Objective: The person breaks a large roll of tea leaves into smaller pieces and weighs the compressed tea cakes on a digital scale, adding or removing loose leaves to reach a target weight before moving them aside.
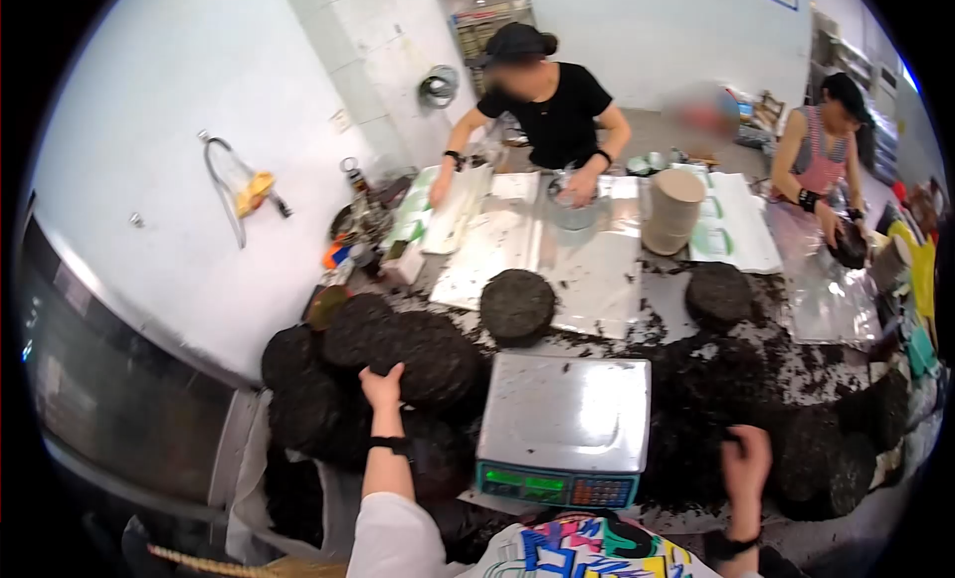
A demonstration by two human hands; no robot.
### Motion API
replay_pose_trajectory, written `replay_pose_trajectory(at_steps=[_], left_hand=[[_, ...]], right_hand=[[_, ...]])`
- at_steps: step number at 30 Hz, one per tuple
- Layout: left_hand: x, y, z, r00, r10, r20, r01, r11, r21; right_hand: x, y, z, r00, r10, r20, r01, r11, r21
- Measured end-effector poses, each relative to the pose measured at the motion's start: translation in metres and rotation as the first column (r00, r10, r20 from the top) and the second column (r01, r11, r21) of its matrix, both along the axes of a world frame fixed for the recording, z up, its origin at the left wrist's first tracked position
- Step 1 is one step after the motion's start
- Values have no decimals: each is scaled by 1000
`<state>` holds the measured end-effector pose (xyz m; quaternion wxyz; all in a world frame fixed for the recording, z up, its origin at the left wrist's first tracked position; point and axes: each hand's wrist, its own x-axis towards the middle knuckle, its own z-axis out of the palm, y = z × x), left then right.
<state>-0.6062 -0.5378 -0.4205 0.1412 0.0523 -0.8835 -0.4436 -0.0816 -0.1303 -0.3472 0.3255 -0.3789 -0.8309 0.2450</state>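
Observation:
My left hand [382, 387] touches the lower edge of a dark round cake [360, 329] in the pile on the left, its thumb pointing up; what its curled fingers grip is partly hidden. Another large dark cake [436, 361] lies just right of it. Over the loose dark material [686, 419] to the right of the scale is my right hand [746, 461], its fingers curled and blurred. Between my hands stands the scale [563, 414], its metal plate bare and its green display lit.
Beyond the scale lie two dark cakes [517, 306] [719, 295]. Clear plastic sheets [597, 280] and a beige cylinder [673, 212] are farther back. One person [552, 110] works across the table, another [821, 165] at the right. More cakes [811, 454] lie at right.

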Motion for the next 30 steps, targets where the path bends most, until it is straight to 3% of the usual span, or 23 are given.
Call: replay_pose_trajectory(at_steps=[1,3,5,7,8,9,10,11,12,13,15,17,18,21,23,25,26,27,29,30], left_hand=[[5,6,14,998,4,62,0,998,-66],[21,24,41,974,133,181,-109,985,-136],[24,25,47,984,115,134,-77,964,-255],[22,19,42,995,91,28,-78,944,-321],[21,16,48,997,29,65,-11,964,-265],[10,6,44,992,-21,122,20,1000,9],[-10,-8,36,983,-83,162,33,958,285],[-5,-5,56,971,-151,183,29,843,538],[1,-6,79,939,-161,305,-105,709,698],[-27,-30,54,885,-346,312,-119,481,869],[-8,-23,90,827,-355,436,-333,316,888],[4,-18,95,831,-363,421,-331,286,899],[-13,-30,67,811,-456,367,-224,337,914],[19,3,70,776,-614,142,54,289,956],[71,44,88,774,-623,118,139,348,927],[122,85,84,643,-761,91,252,322,913],[144,107,66,565,-816,124,277,329,903],[171,127,53,525,-836,162,410,415,812],[208,161,-28,498,-832,246,396,470,789],[222,169,-18,565,-774,287,598,623,504]], right_hand=[[36,12,-4,975,-203,-91,198,978,-65],[118,48,-43,851,-438,-291,481,872,95],[176,64,-65,625,-750,-217,780,590,208],[254,114,-157,421,-903,87,903,426,53],[235,97,-148,520,-854,-37,824,512,-244],[213,83,-135,569,-800,-191,646,578,-499],[219,87,-141,568,-822,-43,749,538,-386],[226,91,-147,534,-843,59,829,509,-229],[233,93,-153,482,-863,151,876,478,-61],[235,95,-158,414,-880,232,888,446,110],[243,97,-150,401,-844,356,892,448,56],[234,91,-126,422,-828,369,897,441,-38],[242,96,-128,451,-817,360,885,461,-61],[262,111,-129,517,-788,334,846,529,-61],[230,88,-83,528,-791,310,826,563,30],[209,72,-60,461,-828,319,840,523,144],[207,71,-58,484,-826,288,843,528,98],[216,79,-69,558,-820,126,825,565,25],[249,109,-108,632,-746,-212,741,661,-118],[235,98,-81,628,-697,-347,551,712,-435]])
